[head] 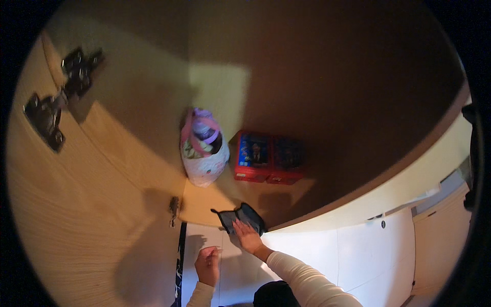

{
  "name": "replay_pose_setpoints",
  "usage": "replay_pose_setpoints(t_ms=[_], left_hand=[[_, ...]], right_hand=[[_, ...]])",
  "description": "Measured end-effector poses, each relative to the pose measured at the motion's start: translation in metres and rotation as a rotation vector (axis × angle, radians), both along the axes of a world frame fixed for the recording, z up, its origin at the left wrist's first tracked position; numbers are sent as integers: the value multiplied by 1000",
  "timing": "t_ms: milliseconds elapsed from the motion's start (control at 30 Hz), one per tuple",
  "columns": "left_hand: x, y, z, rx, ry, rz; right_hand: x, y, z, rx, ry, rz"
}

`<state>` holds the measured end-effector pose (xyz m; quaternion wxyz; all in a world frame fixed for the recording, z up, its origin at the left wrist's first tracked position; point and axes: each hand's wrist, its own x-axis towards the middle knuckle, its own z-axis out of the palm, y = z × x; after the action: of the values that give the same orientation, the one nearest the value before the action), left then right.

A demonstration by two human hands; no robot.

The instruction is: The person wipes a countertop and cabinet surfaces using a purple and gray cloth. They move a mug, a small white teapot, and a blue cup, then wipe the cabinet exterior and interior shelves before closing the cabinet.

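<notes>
A grey cloth with black edging (251,218) lies at the front edge of a wooden cabinet shelf (199,201). My right hand (247,236) rests on top of the cloth with its fingers stretched out; whether it grips the cloth cannot be told. To the left, below the shelf edge, my left hand (208,264) is raised with its fingers bent, touching nothing that shows. Farther in on the shelf stands a white patterned bag (205,170) with pink handles, a purple bottle (203,126) inside it. Beside the bag are two red boxes (251,174) with dark blue printed tops.
An open wooden door (96,215) with a metal hinge (46,119) takes up the left side. A smaller metal fitting (173,211) sits near the shelf's front left corner. White floor tiles (307,249) lie below, and a wooden cabinet (441,245) stands at the far right.
</notes>
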<state>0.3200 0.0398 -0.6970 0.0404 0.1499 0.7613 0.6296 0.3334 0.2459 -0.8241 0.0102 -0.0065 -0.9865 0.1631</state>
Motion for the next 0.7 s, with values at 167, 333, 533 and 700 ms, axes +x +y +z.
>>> replay_pose_setpoints(t_ms=[167,333,533,700], left_hand=[[-29,38,60,239,-178,38],[-54,92,151,566,-173,-28],[-37,168,252,657,-66,-493],[-13,198,305,583,-159,-694]], right_hand=[[47,-2,90,-534,228,87],[134,13,276,-631,511,-41],[184,58,480,77,1006,-339],[99,74,563,509,946,-326]])
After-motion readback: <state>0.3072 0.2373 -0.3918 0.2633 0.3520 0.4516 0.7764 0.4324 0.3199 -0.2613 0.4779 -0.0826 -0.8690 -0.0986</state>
